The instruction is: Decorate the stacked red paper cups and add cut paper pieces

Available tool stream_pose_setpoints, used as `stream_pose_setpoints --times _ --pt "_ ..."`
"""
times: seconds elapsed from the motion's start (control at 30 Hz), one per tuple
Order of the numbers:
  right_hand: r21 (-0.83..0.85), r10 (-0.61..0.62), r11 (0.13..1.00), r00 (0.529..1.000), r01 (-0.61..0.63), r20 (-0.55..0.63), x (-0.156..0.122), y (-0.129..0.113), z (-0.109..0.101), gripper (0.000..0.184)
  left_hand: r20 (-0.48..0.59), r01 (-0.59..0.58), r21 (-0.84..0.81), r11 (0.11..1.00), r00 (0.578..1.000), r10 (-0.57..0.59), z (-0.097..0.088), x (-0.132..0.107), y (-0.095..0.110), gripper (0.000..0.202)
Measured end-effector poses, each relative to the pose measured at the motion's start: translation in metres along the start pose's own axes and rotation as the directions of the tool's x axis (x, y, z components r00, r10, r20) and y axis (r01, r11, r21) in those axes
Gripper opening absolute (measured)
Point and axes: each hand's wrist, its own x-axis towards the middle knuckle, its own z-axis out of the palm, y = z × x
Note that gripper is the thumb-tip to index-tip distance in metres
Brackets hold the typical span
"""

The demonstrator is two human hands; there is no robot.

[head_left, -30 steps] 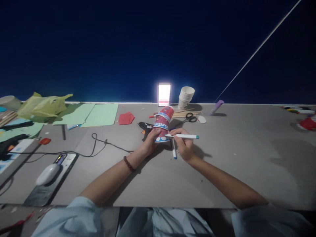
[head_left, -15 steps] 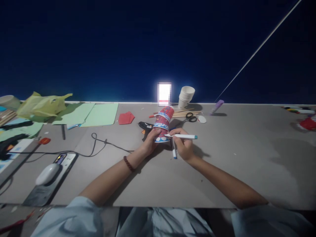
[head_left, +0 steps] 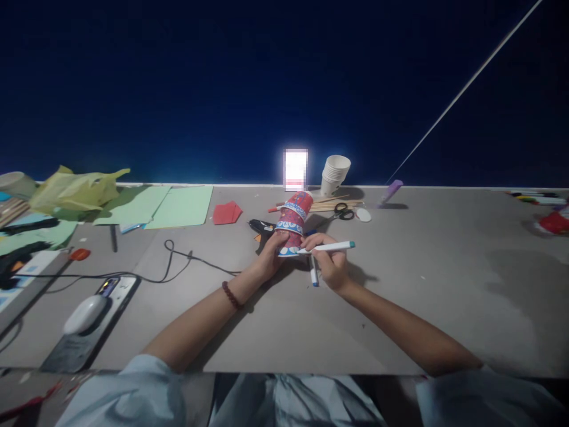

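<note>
Left hand (head_left: 270,258) wrapped round the lower end of a decorated paper cup (head_left: 294,221), red with blue-white bands, cup tilted, its far end leaning away and to the right, its near rim down by the fingers. Right hand (head_left: 331,264) closed on a white marker (head_left: 332,246) with a teal end, marker lying nearly level, tip end touching the cup near its bottom rim, teal end sticking out right of the hand. A second marker (head_left: 313,274) with a blue end sits under the right hand's fingers, pointing back at the person; cannot tell if it is gripped or just lying on the table (head_left: 400,308). Bead bracelet (head_left: 232,295) on the left wrist. Just beyond the left hand, a black glue gun (head_left: 261,228), its cable (head_left: 178,261) running off to the left. Beyond the right hand, scissors (head_left: 343,212) and wooden sticks (head_left: 328,206), further back a stack of white cups (head_left: 335,174). Left of the left hand and further away, a red paper piece (head_left: 227,212) and green sheets (head_left: 178,206). Well left and nearer the person, a white mouse (head_left: 84,313).
</note>
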Motion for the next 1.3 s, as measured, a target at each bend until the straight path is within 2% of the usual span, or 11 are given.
stream_pose_setpoints --times 0.4,0.67,1.13,1.3 --pt "-0.092 0.067 0.993 0.998 -0.068 -0.013 -0.0021 0.0001 -0.0017 0.012 -0.009 -0.004 -0.018 1.0 1.0 0.003 -0.0042 0.0019 -0.003 0.028" --pt "-0.027 0.047 0.999 0.999 -0.046 0.013 -0.0017 0.0008 -0.0003 0.014 0.037 -0.002 -0.037 0.999 0.999 0.003 -0.0008 0.0007 -0.0013 0.025" --pt "-0.048 0.092 0.994 0.995 -0.093 -0.025 -0.0017 0.0014 -0.0005 0.012 0.041 -0.013 -0.002 1.0 0.999 0.013 -0.0007 0.0006 -0.0003 0.021" --pt "0.003 0.047 0.999 0.999 -0.047 -0.025 0.0018 -0.0051 0.0013 0.012 0.007 0.003 0.002 1.0 1.0 -0.003 -0.0016 0.0012 -0.0009 0.023"
